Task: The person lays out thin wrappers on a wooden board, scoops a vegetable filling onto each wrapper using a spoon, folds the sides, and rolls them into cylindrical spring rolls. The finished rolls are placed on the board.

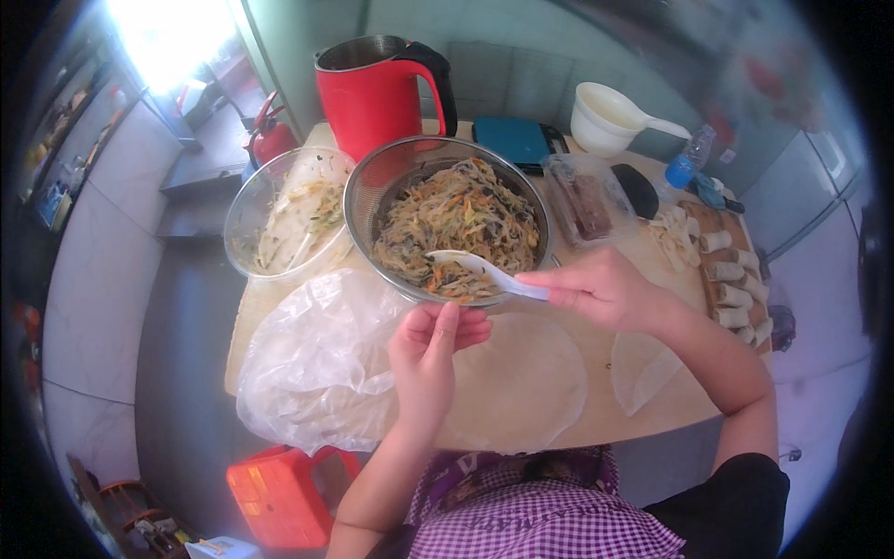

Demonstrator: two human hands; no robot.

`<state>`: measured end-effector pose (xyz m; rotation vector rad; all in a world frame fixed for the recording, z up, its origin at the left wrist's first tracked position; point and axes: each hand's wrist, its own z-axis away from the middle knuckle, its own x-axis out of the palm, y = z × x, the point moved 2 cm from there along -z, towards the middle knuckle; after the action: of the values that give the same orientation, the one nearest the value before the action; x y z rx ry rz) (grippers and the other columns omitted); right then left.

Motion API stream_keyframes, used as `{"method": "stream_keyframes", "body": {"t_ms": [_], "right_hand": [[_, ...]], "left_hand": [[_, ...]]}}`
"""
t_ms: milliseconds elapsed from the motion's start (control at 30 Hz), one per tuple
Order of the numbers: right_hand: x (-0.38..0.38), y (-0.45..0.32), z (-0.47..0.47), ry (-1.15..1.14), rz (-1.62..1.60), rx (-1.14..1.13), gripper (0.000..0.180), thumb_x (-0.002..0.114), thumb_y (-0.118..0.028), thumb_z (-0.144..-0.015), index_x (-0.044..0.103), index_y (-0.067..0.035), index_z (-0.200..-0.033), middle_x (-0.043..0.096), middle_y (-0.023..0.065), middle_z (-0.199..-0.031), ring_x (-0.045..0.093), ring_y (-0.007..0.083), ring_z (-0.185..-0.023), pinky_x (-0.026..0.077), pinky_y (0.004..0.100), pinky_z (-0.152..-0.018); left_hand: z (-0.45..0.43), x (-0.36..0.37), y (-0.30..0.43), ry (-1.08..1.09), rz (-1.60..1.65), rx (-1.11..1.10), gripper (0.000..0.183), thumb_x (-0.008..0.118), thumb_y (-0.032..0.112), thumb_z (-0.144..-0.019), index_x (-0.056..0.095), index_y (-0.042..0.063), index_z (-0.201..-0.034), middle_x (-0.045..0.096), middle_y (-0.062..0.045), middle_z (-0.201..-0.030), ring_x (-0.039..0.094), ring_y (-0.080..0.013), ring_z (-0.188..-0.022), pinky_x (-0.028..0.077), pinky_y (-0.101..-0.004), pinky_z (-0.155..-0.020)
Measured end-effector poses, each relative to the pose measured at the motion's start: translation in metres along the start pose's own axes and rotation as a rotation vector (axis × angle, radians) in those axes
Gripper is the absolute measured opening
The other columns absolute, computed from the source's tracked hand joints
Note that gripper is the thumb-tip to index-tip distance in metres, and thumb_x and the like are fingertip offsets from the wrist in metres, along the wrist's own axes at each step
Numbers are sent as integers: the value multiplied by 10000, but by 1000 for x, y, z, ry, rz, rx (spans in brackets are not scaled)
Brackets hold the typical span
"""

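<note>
My right hand (602, 292) grips a white spoon (482, 269) by its handle. The spoon's bowl rests in a shredded vegetable and noodle filling (464, 216), heaped in a metal mesh strainer (360, 202). At the strainer's near rim is my left hand (434, 342), thumb up and fingers curled against the rim; how firmly it holds is hard to see. Below the strainer a thin round wrapper sheet (520, 384) lies on the wooden table. A crumpled clear plastic bag (318, 363) lies left of my left hand.
Around the strainer stand a clear bowl (241, 244) with food residue, a red jug (370, 98), a teal scale (510, 140), a white ladle (604, 122) and a plastic container (587, 202). Several rolls (730, 297) line a wooden board on the right. Another wrapper (642, 370) lies nearer me.
</note>
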<state>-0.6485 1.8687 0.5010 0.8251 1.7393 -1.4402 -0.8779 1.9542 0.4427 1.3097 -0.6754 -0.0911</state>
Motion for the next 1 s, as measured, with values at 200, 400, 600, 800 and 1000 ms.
{"method": "stream_keyframes", "body": {"t_ms": [200,400,600,800,1000], "right_hand": [[6,-2,-7,-42,-777,416,353,593,-187,-1051,692,-108,-1380,569,-26,-670,434,58,-584,342,254,-540],[9,-3,-20,-55,-1095,547,371,574,-185,-1064,660,-8,-1379,431,-94,-657,360,31,-571,271,197,-511],[6,0,-30,-64,-1260,547,421,567,-190,-1063,599,24,-1424,386,-108,-661,315,2,-554,223,192,-492],[-17,-2,-42,66,-1301,499,389,562,-200,-1065,625,-4,-1395,445,-90,-659,326,-1,-517,233,174,-446],[-37,0,-41,153,-1329,466,370,578,-202,-1060,638,-22,-1377,427,-95,-661,333,-4,-526,240,167,-447]], "left_hand": [[0,5,8,0,4,13,236,589,147,-1078,642,-81,-1039,750,-178,-966,757,-236,-845,641,-350,-801],[-1,5,5,-2,4,33,228,591,141,-1076,648,-75,-1031,749,-170,-956,754,-229,-833,641,-348,-797],[0,4,5,3,-11,39,217,596,132,-1071,654,-73,-1029,749,-163,-953,747,-216,-823,637,-338,-784],[-1,1,6,5,-53,22,210,610,131,-1064,659,-69,-1019,747,-155,-948,740,-206,-812,630,-325,-775],[35,-14,-6,-67,-381,110,159,673,137,-1019,678,-23,-1016,745,-129,-930,736,-203,-807,607,-325,-733]]}}
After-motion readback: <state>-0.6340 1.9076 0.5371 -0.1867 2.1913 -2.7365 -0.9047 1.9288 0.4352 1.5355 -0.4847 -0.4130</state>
